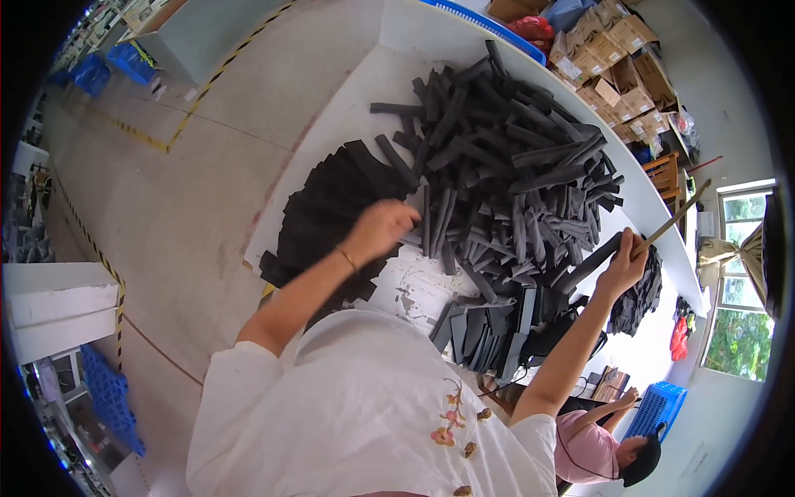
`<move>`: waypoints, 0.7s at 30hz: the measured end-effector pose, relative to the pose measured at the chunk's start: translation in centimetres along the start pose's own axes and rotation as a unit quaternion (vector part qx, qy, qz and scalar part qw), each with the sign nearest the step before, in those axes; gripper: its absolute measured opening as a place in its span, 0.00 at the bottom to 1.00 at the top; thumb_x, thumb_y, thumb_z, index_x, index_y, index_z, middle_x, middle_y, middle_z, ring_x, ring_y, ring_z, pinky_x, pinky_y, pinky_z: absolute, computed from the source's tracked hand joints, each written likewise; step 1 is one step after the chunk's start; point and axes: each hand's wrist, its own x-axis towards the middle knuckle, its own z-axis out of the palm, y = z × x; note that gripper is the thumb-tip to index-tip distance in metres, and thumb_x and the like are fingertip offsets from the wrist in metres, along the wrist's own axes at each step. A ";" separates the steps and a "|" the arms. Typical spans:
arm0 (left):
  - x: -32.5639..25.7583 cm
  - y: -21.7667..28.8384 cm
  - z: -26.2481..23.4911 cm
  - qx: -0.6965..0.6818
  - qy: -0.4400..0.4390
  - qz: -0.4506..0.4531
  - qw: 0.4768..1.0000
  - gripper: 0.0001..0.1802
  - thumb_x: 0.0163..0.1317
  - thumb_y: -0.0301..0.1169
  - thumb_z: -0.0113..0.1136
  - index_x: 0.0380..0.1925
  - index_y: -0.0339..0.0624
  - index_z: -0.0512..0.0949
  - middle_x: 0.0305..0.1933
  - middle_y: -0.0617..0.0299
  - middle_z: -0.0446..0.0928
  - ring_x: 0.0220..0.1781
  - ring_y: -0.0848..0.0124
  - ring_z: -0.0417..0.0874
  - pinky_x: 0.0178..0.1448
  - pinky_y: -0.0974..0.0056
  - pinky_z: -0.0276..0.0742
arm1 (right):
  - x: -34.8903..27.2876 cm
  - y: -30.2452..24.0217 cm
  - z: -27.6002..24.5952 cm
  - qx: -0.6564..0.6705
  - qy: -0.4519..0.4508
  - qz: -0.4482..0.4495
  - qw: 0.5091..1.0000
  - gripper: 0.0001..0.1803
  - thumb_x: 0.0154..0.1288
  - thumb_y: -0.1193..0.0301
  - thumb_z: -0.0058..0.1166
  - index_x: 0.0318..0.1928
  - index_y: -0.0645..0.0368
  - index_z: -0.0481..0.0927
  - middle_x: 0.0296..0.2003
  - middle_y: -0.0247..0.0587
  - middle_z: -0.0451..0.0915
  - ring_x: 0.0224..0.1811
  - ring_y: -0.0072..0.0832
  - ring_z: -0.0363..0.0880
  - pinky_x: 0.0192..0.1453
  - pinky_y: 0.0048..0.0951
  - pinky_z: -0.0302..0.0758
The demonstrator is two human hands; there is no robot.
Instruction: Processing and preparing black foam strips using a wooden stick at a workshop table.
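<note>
On white table [364, 99], big heap of dark foam strips [505, 166] lies across middle. Left hand [383, 228] rests at heap's near-left edge, fingers curled down onto strips, beside flat black sheets [323, 215]. Right hand [625, 265] at heap's right side, fingers closed around thin wooden stick [675, 217] and one long dark strip [592, 263]. Stack of sorted strips [480, 327] lies near body, between both arms. Cardboard boxes [613, 58] beyond table. Another person [609, 447] sits lower right.
</note>
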 end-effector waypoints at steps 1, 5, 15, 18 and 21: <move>1.5 -2.0 -1.9 0.074 0.042 0.022 0.996 0.08 0.53 0.26 0.59 0.35 0.43 0.80 0.35 0.57 0.79 0.41 0.58 0.79 0.45 0.60 0.75 | 0.6 -0.1 0.1 -0.056 -0.014 -0.017 0.998 0.17 0.60 0.64 0.63 0.45 0.61 0.78 0.26 0.26 0.68 0.24 0.15 0.61 0.29 0.19 0.61; 4.2 -9.2 -5.4 0.230 0.045 0.100 0.967 0.08 0.48 0.22 0.61 0.29 0.47 0.80 0.35 0.65 0.79 0.52 0.63 0.75 0.53 0.60 0.70 | -2.5 -0.6 2.4 -0.211 -0.094 -0.026 0.973 0.23 0.66 0.62 0.57 0.59 0.54 0.72 0.31 0.33 0.72 0.28 0.19 0.67 0.31 0.23 0.66; 6.1 -12.0 -7.3 0.133 -0.064 0.064 0.987 0.05 0.47 0.29 0.66 0.27 0.45 0.82 0.35 0.64 0.82 0.52 0.61 0.78 0.54 0.59 0.73 | -18.7 -0.9 7.9 -0.175 -0.478 -0.166 0.845 0.14 0.62 0.73 0.53 0.50 0.52 0.77 0.31 0.44 0.80 0.29 0.42 0.80 0.31 0.36 0.76; 6.3 -10.7 -7.5 0.121 -0.076 0.069 0.987 0.05 0.47 0.28 0.66 0.27 0.45 0.82 0.35 0.64 0.82 0.52 0.61 0.77 0.55 0.59 0.73 | -19.7 -0.7 8.8 -0.191 -0.502 -0.166 0.827 0.14 0.63 0.72 0.53 0.50 0.52 0.77 0.32 0.45 0.80 0.29 0.42 0.80 0.31 0.37 0.76; 6.2 -9.5 -7.4 0.107 -0.080 0.066 0.989 0.05 0.47 0.26 0.66 0.28 0.44 0.82 0.36 0.64 0.82 0.53 0.60 0.77 0.56 0.59 0.73 | -20.2 -0.4 9.2 -0.205 -0.510 -0.172 0.818 0.14 0.63 0.72 0.53 0.50 0.51 0.76 0.30 0.45 0.80 0.28 0.42 0.80 0.30 0.37 0.75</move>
